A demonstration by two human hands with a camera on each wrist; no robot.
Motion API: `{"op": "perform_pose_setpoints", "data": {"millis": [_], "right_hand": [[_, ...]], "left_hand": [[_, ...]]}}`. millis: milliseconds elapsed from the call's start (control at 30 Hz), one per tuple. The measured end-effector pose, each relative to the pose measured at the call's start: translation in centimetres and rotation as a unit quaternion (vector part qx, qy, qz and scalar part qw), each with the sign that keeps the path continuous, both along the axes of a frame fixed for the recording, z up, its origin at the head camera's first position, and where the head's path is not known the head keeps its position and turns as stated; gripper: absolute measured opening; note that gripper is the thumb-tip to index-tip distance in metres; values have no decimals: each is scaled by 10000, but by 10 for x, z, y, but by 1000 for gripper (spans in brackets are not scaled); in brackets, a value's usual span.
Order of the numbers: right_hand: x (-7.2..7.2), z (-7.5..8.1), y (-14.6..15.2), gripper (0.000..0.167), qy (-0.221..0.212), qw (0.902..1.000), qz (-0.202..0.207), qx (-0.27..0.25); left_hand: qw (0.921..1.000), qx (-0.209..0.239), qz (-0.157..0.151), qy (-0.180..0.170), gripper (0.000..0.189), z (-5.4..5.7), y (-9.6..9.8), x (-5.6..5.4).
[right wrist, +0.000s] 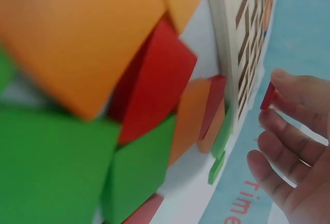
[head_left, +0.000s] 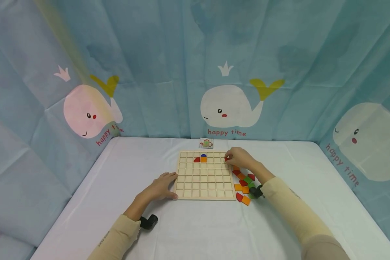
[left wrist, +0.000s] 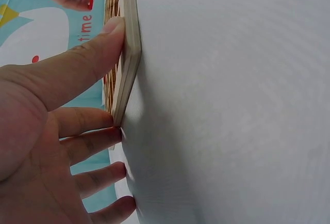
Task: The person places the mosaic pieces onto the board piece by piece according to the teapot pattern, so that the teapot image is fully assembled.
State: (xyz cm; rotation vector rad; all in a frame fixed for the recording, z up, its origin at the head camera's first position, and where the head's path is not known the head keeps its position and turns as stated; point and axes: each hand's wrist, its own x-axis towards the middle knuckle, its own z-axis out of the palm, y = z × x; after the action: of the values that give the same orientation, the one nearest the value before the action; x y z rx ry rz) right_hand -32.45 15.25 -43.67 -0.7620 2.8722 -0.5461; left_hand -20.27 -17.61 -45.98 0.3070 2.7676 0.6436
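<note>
A wooden grid board (head_left: 204,183) lies on the white table. My left hand (head_left: 160,187) rests against its left side, fingers straight. In the left wrist view the thumb (left wrist: 85,66) presses on the board near a corner. Over the board's far right part, my right hand (head_left: 243,160) pinches a small red piece (right wrist: 267,96) between thumb and fingertips. Three pieces sit in the upper cells: a red quarter-round piece (head_left: 197,159), an orange square (head_left: 203,159) beside it and a blue rounded piece (head_left: 203,155) just above the square.
Several loose red, orange and green pieces (head_left: 245,189) lie scattered along the board's right side, partly under the right wrist. A small picture card (head_left: 206,143) lies behind the board. A blue whale-print curtain (head_left: 169,108) stands behind the table.
</note>
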Motion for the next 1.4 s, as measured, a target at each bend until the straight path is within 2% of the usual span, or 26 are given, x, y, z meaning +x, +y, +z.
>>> {"op": "perform_pose_setpoints", "data": {"millis": [267,500,633,867,1400], "right_hand": [[-9,-2,-16,23,4,10000,62,-57],[-14,-8,-28,23,-74,10000,-50,-44],[-15,-8,-35,25,-112,9999,-53,-56],[-15,-7,-50,22,91,9997,186,144],[-22,-15,-69,17,23,9998,110,187]], "left_hand": [[10000,22,-17,10,87,1,0,0],[10000,27,14,-1,87,1,0,0],[10000,13,31,4,87,2,1,1],[10000,-27,32,-3,87,0,1,0],[10000,-30,5,-5,88,-3,0,-1]]}}
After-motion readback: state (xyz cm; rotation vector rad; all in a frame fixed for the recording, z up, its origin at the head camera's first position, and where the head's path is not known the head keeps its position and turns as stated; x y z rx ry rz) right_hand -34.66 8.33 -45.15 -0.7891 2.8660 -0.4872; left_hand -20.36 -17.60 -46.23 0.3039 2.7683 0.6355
